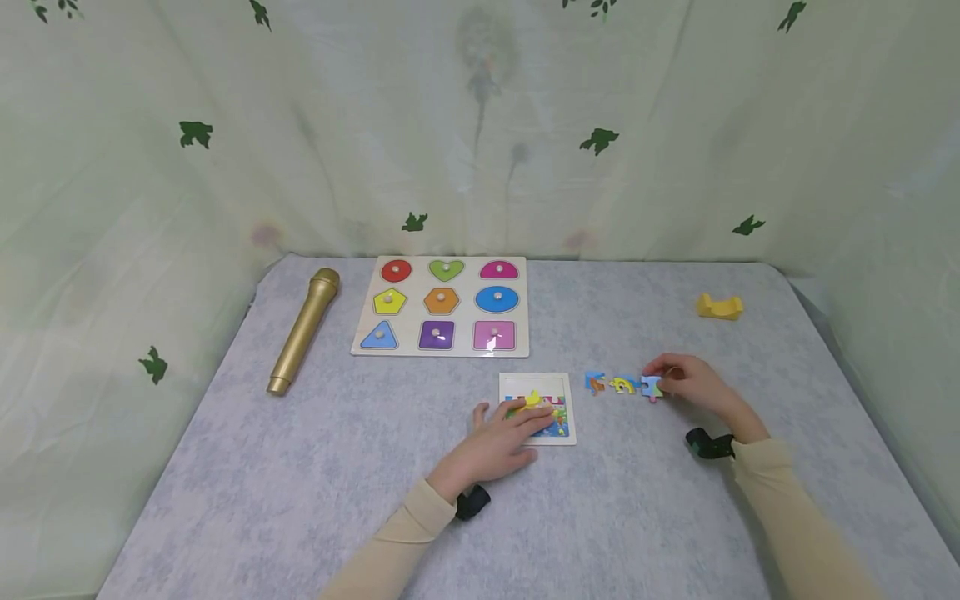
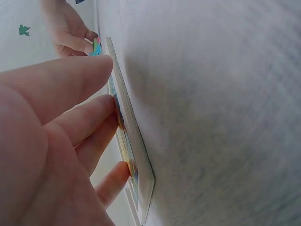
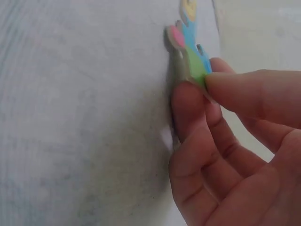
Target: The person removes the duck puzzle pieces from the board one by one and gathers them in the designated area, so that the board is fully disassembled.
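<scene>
My right hand [image 1: 697, 388] pinches a jigsaw piece [image 1: 650, 387] between thumb and fingers, low over the table. In the right wrist view this piece [image 3: 196, 66] looks green, blue and pink. To its left, a yellow-and-blue piece [image 1: 623, 385] and a blue-and-brown piece [image 1: 594, 382] lie in a row. My left hand [image 1: 495, 443] rests with fingers spread on a small white-framed jigsaw tray [image 1: 572, 414]. Its lower part holds colourful pieces, partly hidden by the fingers, while a bare strip shows along the top. Fingertips touch the tray's face in the left wrist view.
A wooden peg board [image 1: 465, 350] with colourful shapes lies at the back, left of centre. A gold microphone [image 1: 303, 333] lies at the far left. Near the back right stands a small yellow block [image 1: 720, 307]. A pale curtain [image 1: 480, 125] hangs behind the table.
</scene>
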The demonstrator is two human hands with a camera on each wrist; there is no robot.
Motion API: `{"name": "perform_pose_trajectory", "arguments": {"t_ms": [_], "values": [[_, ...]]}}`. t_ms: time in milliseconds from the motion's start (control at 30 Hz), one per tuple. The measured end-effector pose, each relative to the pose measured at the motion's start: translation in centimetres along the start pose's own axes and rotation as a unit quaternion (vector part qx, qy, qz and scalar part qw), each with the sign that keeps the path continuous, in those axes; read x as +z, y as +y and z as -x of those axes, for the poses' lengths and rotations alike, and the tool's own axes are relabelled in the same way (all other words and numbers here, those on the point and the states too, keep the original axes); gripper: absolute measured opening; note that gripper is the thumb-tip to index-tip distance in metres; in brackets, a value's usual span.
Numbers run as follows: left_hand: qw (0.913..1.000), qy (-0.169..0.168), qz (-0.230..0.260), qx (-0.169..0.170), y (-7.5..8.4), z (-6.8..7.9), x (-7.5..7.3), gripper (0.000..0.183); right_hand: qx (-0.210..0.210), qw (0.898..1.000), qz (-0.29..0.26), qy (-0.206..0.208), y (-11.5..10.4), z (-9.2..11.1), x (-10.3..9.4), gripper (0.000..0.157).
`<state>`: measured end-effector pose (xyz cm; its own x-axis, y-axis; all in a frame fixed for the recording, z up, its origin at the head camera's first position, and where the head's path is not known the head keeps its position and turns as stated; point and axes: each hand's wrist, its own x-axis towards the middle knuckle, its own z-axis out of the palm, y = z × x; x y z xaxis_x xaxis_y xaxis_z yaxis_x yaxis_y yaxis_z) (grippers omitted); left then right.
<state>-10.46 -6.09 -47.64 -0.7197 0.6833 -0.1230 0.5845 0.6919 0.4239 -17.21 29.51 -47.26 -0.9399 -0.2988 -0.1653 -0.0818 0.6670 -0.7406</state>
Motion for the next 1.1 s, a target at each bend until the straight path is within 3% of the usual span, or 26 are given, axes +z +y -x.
{"name": "perform_pose_trajectory", "arguments": {"t_ms": [333, 567, 700, 867, 1100], "values": [[0.9999, 0.008, -0.006, 0.002, 0.0, 0.0, 0.1, 0.052, -0.008, 0.994, 0.103, 0.031, -0.7, -0.4, 0.8, 0.016], [0.9998, 0.008, -0.008, 0.015, -0.1, 0.3, 0.3, 0.053, -0.022, 0.992, 0.115, 0.038, -1.2, -0.2, 0.9, 0.016], [0.9997, 0.01, 0.003, 0.02, -0.5, 0.8, 0.1, 0.049, -0.053, 0.995, 0.07, 0.048, -2.1, -0.3, 1.5, 0.016], [0.9998, 0.011, 0.008, 0.013, -0.8, 1.3, -0.2, 0.047, -0.11, 0.994, 0.011, 0.006, -4.2, -1.0, 3.7, 0.014], [1.0, 0.007, 0.002, -0.005, -0.4, 0.9, -0.1, 0.049, -0.164, 0.984, 0.005, -0.066, -7.1, -1.8, 7.3, 0.017]]}}
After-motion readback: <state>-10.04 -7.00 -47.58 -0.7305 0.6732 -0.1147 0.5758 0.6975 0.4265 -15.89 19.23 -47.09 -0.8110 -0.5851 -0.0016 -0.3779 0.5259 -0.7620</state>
